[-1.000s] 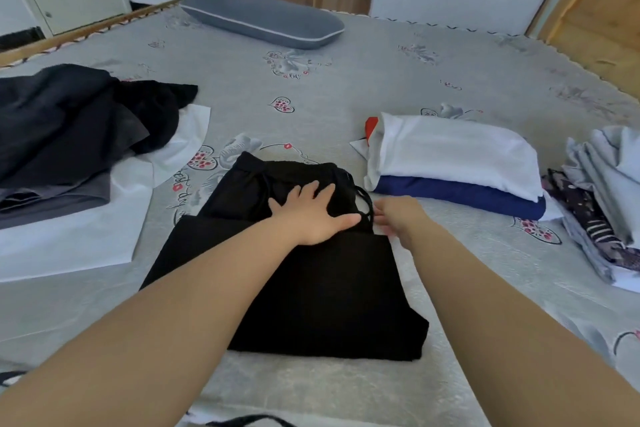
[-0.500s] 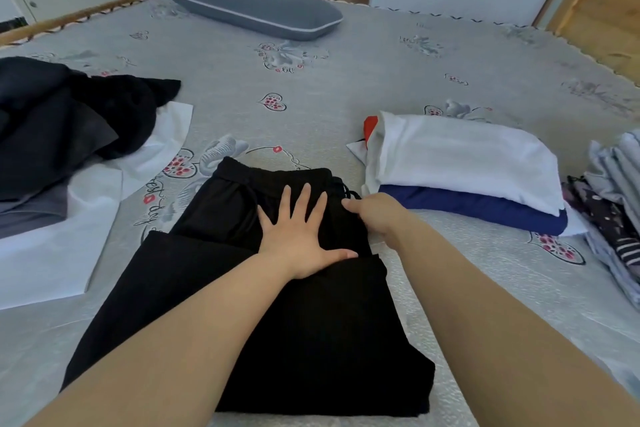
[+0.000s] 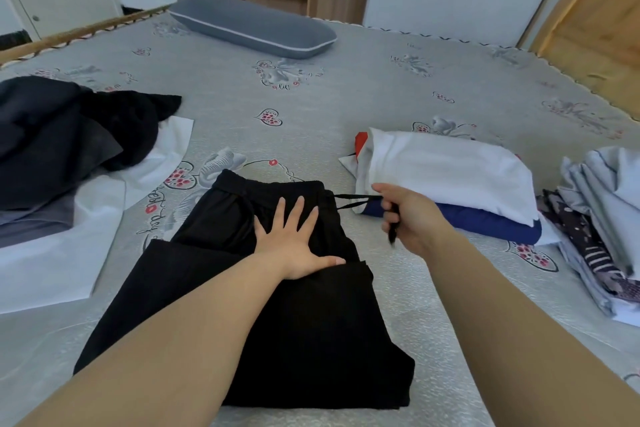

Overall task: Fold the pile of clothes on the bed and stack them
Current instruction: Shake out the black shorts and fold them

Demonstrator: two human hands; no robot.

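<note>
Black pants (image 3: 277, 315): they lie partly folded on the gray bed (image 3: 346, 107), right in front of the person, with the waistband at the far end.
What changed: half a second ago the right hand was down at the edge of the waistband. Now it is lifted up and out to the right, and the black drawstring (image 3: 356, 199) is pulled out straight from the waistband. The left hand has stayed flat on the pants.
Left hand (image 3: 294, 243): fingers spread wide and straight, palm pressing down on the pants just below the waistband.
Right hand (image 3: 405, 215): fingers curled round the drawstring, gripping it. One end of the string hangs down below the hand. The hand is up in the air, just in front of the folded stack.
Folded stack (image 3: 450, 177): a white top lies on a dark blue piece, with a bit of red at the far left corner. It sits just to the right of the pants.
Dark pile (image 3: 69, 135): unfolded dark clothes heaped on white cloth, at the left side of the bed.
Light blue clothes (image 3: 609, 191): they lie on a dark patterned piece at the right edge.
Gray pillow (image 3: 252, 26): it lies at the far end of the bed.
</note>
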